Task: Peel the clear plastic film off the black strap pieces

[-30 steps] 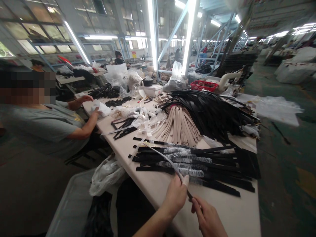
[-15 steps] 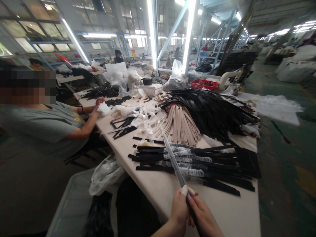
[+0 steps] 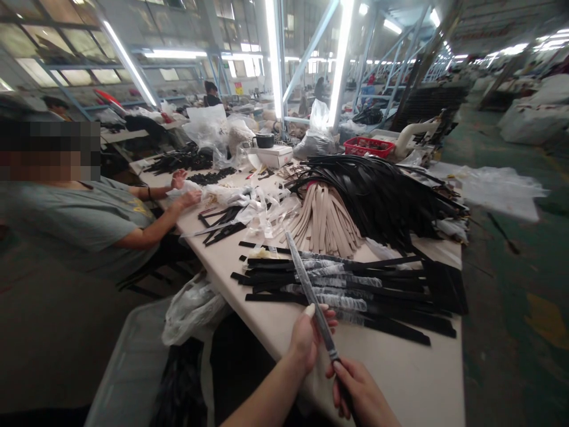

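A long black strip (image 3: 326,335), its upper part covered in clear plastic, slants from the bottom of the view up over the table. My left hand (image 3: 310,335) is closed around its plastic-covered middle. Lower down, my right hand (image 3: 353,385) grips the bare black end. Beyond my hands, several black strips (image 3: 400,332) lie side by side on the table, with crinkled plastic (image 3: 351,302) around their middles. A bundle of beige strips (image 3: 322,219) and a large heap of black strips (image 3: 382,201) lie farther back.
A person (image 3: 111,219) sits at the left, hands on white plastic (image 3: 222,196). The pale table (image 3: 409,379) has its edge near my left arm. Below it stand a grey bin (image 3: 120,356) and a plastic bag (image 3: 191,314). A red basket (image 3: 368,146) and white box (image 3: 273,156) are at the back.
My left hand has moved up the strip, away from my right hand, which has shifted slightly down. The seated person's hands have moved apart over the white plastic.
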`<state>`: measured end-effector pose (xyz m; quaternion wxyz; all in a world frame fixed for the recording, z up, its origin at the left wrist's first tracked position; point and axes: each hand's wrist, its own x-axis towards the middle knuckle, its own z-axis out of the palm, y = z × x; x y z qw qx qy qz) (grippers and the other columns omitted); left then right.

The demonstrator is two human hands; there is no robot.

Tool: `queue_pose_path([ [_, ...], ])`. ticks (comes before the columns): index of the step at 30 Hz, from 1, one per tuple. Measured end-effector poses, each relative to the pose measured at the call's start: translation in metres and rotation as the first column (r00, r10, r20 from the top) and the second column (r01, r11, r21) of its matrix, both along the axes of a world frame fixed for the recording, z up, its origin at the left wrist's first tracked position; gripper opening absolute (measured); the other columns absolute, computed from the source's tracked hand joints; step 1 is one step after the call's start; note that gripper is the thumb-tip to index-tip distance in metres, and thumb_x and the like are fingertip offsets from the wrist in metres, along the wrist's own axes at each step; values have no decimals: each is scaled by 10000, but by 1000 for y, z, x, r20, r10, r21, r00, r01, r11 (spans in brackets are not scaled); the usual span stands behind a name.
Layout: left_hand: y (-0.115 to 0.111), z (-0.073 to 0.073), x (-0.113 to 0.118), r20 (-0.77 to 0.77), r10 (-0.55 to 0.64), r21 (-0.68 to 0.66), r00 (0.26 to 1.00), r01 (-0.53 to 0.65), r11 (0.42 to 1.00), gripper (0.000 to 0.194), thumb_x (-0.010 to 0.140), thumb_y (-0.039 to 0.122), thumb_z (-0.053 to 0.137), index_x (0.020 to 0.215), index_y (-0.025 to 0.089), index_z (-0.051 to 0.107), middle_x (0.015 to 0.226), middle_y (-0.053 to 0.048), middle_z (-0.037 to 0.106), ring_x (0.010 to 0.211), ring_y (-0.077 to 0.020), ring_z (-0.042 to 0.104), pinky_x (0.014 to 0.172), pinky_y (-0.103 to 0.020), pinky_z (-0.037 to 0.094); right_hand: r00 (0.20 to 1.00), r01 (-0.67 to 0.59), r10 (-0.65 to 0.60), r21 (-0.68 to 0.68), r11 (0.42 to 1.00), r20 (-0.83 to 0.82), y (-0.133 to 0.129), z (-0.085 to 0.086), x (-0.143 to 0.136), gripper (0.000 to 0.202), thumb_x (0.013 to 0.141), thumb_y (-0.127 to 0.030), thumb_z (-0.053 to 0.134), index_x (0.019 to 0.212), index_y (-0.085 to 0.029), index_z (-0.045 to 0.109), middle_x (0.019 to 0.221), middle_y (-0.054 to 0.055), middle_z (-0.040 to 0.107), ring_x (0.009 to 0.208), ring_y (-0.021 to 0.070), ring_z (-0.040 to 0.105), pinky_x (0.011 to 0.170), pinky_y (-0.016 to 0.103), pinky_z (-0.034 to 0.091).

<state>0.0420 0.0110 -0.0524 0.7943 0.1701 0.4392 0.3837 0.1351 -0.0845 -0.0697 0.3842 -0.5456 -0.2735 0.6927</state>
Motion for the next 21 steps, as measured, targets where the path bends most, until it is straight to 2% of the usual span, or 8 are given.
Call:
queue_pose_path([
  [3, -20, -4, 4, -107, 17, 67, 994, -10, 998, 365, 863, 508, 520, 905, 155, 605, 931, -123, 718, 715, -200, 673, 656, -305, 511, 998, 43, -45, 43, 998, 40, 4, 5, -4, 611, 783, -769, 495, 797, -162, 559, 449, -26, 559, 305, 80, 413, 343, 187, 282],
  [6, -44, -10, 7, -175, -51, -5, 983, 51, 999, 423, 843, 578, 507, 884, 169, 606, 790, -89, 700, 524, -166, 603, 463, -253, 417, 995, 72, -78, 91, 993, 66, 8, 10, -7, 577, 809, -737, 509, 718, -168, 546, 457, -22, 548, 333, 89, 442, 358, 199, 321],
  [8, -40, -6, 5, -148, -55, -37, 987, 50, 998, 433, 825, 572, 526, 921, 160, 621, 776, -91, 695, 540, -177, 613, 445, -243, 394, 996, 62, -67, 84, 995, 54, 6, 10, -7, 575, 822, -730, 499, 738, -164, 555, 448, -20, 551, 329, 89, 439, 354, 194, 312],
  [11, -14, 4, 2, -76, 21, -19, 997, -23, 1000, 416, 813, 512, 555, 978, 138, 628, 909, -131, 713, 724, -214, 674, 606, -292, 492, 999, 40, -41, 47, 998, 33, 2, 10, -7, 586, 825, -735, 484, 818, -154, 566, 427, -21, 562, 300, 78, 402, 332, 174, 249],
  [13, -7, 7, 4, -93, 46, 28, 995, -44, 999, 380, 812, 475, 561, 979, 139, 616, 931, -129, 713, 743, -214, 675, 678, -319, 505, 998, 50, -52, 43, 998, 36, 3, 11, -8, 580, 831, -728, 483, 821, -153, 563, 422, -24, 561, 293, 72, 389, 329, 168, 235],
  [15, -16, 2, 7, -151, 44, 68, 988, -34, 997, 326, 797, 432, 578, 963, 153, 606, 908, -107, 708, 705, -204, 666, 645, -303, 491, 997, 62, -64, 69, 996, 33, 6, 12, -9, 565, 842, -712, 484, 782, -155, 557, 424, -25, 554, 297, 72, 395, 335, 173, 254],
  [18, -38, -7, 6, -179, 2, -7, 984, -3, 1000, 315, 780, 415, 572, 972, 168, 604, 924, -98, 700, 652, -197, 651, 538, -268, 437, 998, 45, -49, 105, 993, 31, 7, 8, -12, 547, 849, -694, 494, 729, -163, 547, 429, -26, 540, 321, 84, 422, 349, 187, 288],
  [21, -35, -6, -3, -117, -3, -65, 993, -4, 998, 354, 800, 439, 550, 985, 145, 618, 946, -123, 703, 701, -210, 665, 571, -280, 457, 999, -14, 12, 55, 998, 42, -2, -1, -10, 556, 836, -708, 491, 789, -160, 568, 440, -28, 545, 328, 94, 425, 362, 199, 301],
])
